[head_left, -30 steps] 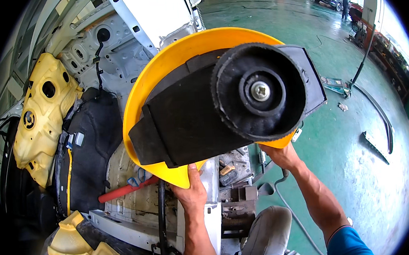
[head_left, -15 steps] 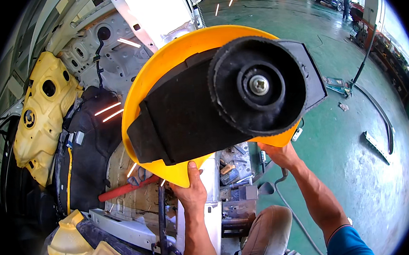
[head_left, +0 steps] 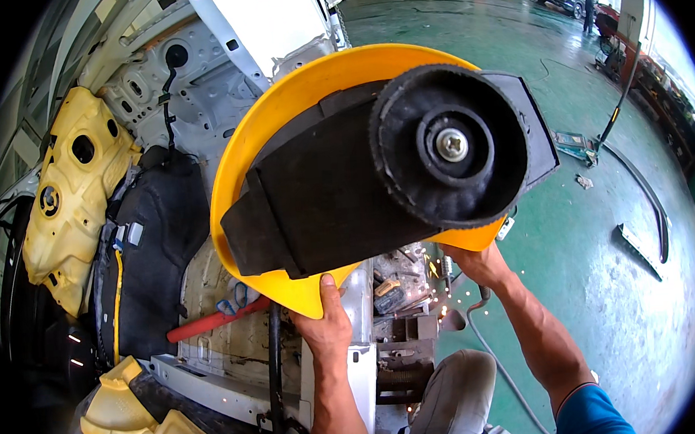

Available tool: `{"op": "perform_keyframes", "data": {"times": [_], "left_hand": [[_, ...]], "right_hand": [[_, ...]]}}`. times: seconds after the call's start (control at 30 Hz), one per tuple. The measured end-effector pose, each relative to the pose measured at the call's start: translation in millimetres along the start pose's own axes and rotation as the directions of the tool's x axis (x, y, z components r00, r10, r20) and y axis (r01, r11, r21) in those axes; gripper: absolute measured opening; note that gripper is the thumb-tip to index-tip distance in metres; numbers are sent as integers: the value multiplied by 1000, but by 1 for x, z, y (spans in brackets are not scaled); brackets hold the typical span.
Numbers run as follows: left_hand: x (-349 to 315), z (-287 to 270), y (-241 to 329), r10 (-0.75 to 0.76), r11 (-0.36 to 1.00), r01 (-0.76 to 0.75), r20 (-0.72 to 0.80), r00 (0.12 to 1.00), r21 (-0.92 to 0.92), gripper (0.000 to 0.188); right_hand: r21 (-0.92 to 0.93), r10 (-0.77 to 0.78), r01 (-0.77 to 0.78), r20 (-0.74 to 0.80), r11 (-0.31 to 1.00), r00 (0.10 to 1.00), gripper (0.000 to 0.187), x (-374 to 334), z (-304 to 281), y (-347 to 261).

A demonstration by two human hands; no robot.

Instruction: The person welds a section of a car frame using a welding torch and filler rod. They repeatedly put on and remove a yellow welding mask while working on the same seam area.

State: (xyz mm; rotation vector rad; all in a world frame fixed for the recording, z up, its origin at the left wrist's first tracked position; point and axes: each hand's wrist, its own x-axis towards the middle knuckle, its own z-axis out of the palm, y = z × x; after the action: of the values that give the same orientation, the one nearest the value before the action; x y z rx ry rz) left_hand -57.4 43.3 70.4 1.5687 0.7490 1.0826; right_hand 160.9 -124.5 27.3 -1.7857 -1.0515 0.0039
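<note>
A large yellow rounded shell (head_left: 256, 149) fills the middle of the view, with a black housing (head_left: 322, 194) across it. A ribbed black round knob (head_left: 391, 145) with a screw at its centre sits on the housing. My left hand (head_left: 322, 319) is closed at the shell's lower edge, its thumb lying against the yellow. Under the shell's lower right edge is my right hand (head_left: 480, 268), its fingers curled and mostly covered; what it grips is hidden. Small sparks (head_left: 432, 267) fly between my hands, and their source is out of sight behind the shell.
An opened car body (head_left: 222, 32) with a black mat (head_left: 154, 222), yellow moulded panels (head_left: 79, 187) and a red tube (head_left: 218, 319) spans the left. A vise (head_left: 405, 354) and a grey cord (head_left: 502, 359) lie below. Right are trim strips (head_left: 648, 188) and a jack (head_left: 576, 146).
The yellow shell and its knob have shifted slightly right. Long spark streaks at the left have gone; small sparks now scatter between my hands and low at the left. My hands have hardly moved.
</note>
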Motion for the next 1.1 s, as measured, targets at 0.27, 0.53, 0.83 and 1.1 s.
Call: {"op": "perform_keyframes", "data": {"times": [0.27, 0.53, 0.83, 1.1], "left_hand": [[-1, 1, 5, -47, 999, 48, -27, 999, 22, 41], [0, 1, 0, 39, 999, -39, 5, 999, 10, 40], [0, 1, 2, 36, 999, -36, -8, 999, 6, 39], [1, 1, 1, 31, 1000, -31, -14, 999, -2, 38]], "right_hand": [[9, 45, -45, 24, 999, 999, 24, 0, 1, 6], [62, 129, -130, 30, 990, 991, 25, -4, -2, 4], [20, 10, -10, 8, 1000, 1000, 23, 1, 2, 3], [35, 166, -170, 89, 985, 982, 23, -2, -4, 3]]}}
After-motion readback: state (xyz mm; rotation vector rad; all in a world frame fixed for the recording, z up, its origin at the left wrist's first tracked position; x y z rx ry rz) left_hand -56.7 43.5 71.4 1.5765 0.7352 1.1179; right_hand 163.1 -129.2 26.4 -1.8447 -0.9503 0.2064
